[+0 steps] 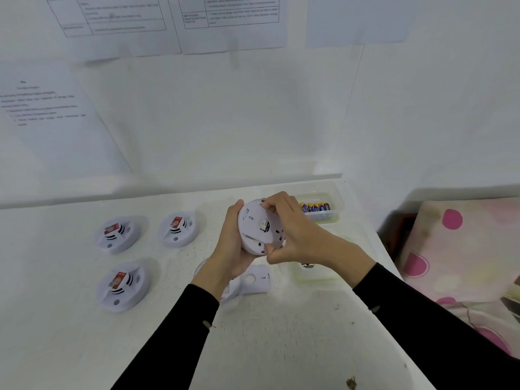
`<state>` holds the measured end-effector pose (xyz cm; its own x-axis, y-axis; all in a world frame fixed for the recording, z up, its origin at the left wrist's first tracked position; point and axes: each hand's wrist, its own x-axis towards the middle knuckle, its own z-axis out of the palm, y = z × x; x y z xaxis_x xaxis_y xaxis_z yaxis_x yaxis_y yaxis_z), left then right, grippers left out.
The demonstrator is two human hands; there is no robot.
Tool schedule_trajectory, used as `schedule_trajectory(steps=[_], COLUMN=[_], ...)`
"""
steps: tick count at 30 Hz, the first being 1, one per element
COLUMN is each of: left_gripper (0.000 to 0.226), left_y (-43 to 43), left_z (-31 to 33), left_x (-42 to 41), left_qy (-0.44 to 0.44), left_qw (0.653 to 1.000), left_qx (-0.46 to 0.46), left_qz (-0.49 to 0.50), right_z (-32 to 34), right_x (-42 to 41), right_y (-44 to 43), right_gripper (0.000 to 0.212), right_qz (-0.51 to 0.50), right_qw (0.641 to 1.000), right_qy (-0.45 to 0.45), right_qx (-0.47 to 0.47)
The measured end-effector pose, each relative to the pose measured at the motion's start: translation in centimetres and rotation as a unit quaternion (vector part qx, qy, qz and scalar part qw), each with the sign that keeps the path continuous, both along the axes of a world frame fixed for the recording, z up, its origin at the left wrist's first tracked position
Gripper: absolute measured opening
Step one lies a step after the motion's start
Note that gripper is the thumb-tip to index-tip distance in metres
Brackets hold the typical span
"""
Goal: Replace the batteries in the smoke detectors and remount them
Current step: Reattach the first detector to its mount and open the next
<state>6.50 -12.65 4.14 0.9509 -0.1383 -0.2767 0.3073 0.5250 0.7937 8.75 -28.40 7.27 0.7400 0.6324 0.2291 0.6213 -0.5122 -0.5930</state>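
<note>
Centre frame: detector [260,226], underside showing, held in left hand [230,246] and right hand [298,237], fingers [274,205] curled round its rim. Batteries [315,207] in tray [337,194] behind, on tabletop [281,333].

left sleeve [168,333]: black, long, close-fitting, cuff ending at the wrist behind the fingers [277,201] | right sleeve [422,319]: same black fabric, cuff at the wrist | both sleeves: a small slit a little back from the cuff, away from the fingers | left hand [230,249], right hand [298,240]: bare
</note>
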Motion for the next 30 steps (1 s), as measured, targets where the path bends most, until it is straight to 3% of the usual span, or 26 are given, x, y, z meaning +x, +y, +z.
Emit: schedule_trajectory(steps=[10, 15, 21, 26, 30], left_gripper=[0.055, 0.056, 0.065, 0.059, 0.054], left_y=[0.4, 0.1, 0.2, 1.4, 1.8], left_z=[0.4, 0.2, 0.0, -0.4, -0.8], left_x=[0.5, 0.3, 0.1, 0.4, 0.4], left_qy=[0.019, 0.023, 0.027, 0.018, 0.003], left_qw=[0.999, 1.000, 0.995, 0.984, 0.979], left_qx=[0.024, -0.009, -0.086, -0.145, -0.180], left_qz=[-0.027, -0.014, 0.028, 0.106, 0.099], right_z=[-0.3, 0.0, 0.6, -4.0, -7.9], right_x=[0.4, 0.6, -0.8, -4.8, -7.5], right_y=[0.1, -0.2, -1.7, -4.0, -5.3], right_gripper=[0.069, 0.069, 0.062, 0.069, 0.068], right_qz=[0.012, 0.019, -0.020, 0.039, 0.074], right_qw=[0.999, 0.998, 0.992, 0.998, 0.988], right_qy=[-0.038, -0.045, 0.031, 0.054, 0.106], right_qx=[-0.015, -0.029, 0.117, 0.006, -0.088])
